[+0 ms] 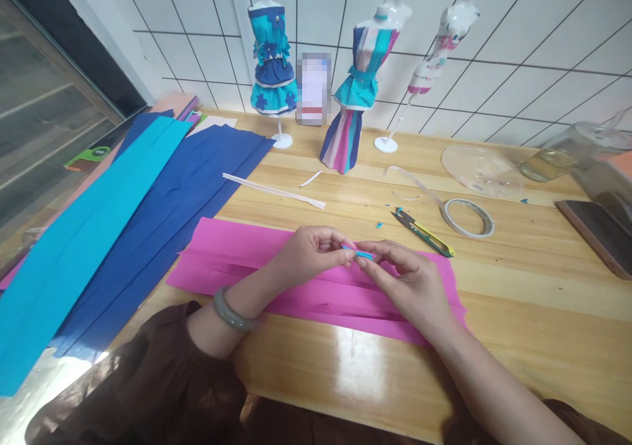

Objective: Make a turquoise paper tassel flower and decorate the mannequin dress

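Observation:
Both of my hands meet over a magenta sheet of crepe-like paper (232, 254) spread on the wooden table. My left hand (311, 254) pinches one end of a small folded strip of blue and pink paper (364, 255). At the strip's other end, my right hand (409, 277) holds it between thumb and fingers. Fingertips cover part of the strip, so its full shape is hidden. Yellow-handled thread snips (424, 233) lie just beyond my right hand, with tiny blue scraps (379, 224) beside them.
Blue sheets (197, 188) and a turquoise strip (99, 234) cover the left side. A roll of tape (469, 218) and a phone (595, 234) lie at the right. White strips (274, 191) lie in the middle. Dressed mini mannequins (273, 56) stand along the tiled wall.

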Demonstrator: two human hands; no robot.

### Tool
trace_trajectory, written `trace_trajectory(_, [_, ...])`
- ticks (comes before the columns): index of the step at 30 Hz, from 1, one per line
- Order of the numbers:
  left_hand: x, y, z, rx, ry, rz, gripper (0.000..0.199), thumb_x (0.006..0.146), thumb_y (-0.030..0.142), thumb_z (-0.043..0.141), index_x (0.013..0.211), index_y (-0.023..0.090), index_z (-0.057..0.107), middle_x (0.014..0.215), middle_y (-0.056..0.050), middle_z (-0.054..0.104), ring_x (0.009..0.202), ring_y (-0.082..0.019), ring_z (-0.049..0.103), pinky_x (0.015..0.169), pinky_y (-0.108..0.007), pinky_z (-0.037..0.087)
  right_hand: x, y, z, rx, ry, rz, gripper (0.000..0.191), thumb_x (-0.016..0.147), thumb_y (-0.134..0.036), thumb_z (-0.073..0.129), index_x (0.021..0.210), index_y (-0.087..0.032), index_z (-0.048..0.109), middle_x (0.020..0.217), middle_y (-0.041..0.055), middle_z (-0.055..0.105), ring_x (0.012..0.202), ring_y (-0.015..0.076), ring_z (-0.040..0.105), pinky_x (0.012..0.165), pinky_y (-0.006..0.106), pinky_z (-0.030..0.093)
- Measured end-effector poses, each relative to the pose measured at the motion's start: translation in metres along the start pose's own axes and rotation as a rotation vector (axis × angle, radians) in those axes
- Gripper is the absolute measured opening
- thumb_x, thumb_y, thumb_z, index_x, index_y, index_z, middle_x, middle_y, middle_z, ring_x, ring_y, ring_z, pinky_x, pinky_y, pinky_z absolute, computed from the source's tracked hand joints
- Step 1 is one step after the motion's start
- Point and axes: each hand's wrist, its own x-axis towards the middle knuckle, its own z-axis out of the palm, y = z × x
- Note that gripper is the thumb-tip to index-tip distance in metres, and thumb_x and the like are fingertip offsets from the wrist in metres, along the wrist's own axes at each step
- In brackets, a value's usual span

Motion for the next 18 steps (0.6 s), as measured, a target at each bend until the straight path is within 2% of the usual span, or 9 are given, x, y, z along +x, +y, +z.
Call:
trace_trajectory(9, [0.0004,0.0001,0.0008,-0.022,0.015,-0.016,0.019,0.069,0.026,0.066,0.082,0.012,0.064,0.076,-0.004,0.066,0.07,-0.01,0.059,0.066,-0.021,0.046,0.0009,-0.0004,-0.0035,0.004,0.008,-0.051,0.019,0.077,-0.027,0.061,0.094,-0.02,0.066,0.087,0.0052,0.068,0.071,0.0148,0.059,0.067,0.029,0.049])
trace_trajectory(13, [0.0005,0.0017,0.0011,-0.021,0.015,-0.023,0.018,0.069,0.026,0.066,0.081,0.013,0.064,0.074,-0.002,0.065,0.069,-0.009,0.059,0.066,-0.02,0.046,0.0005,-0.0014,-0.0028,0.022,0.008,-0.075,0.012,0.077,-0.026,0.061,0.087,-0.021,0.067,0.084,0.0044,0.068,0.073,0.0157,0.06,0.068,0.03,0.049])
trace_trajectory(18, [0.0004,0.0017,0.0008,-0.015,0.018,-0.025,0.018,0.069,0.027,0.066,0.081,0.013,0.064,0.074,-0.002,0.066,0.068,-0.009,0.059,0.065,-0.02,0.046,-0.0004,-0.0011,-0.0019,0.062,-0.005,-0.046,0.012,0.077,-0.026,0.062,0.086,-0.02,0.066,0.084,0.0045,0.068,0.075,0.0162,0.061,0.07,0.03,0.049])
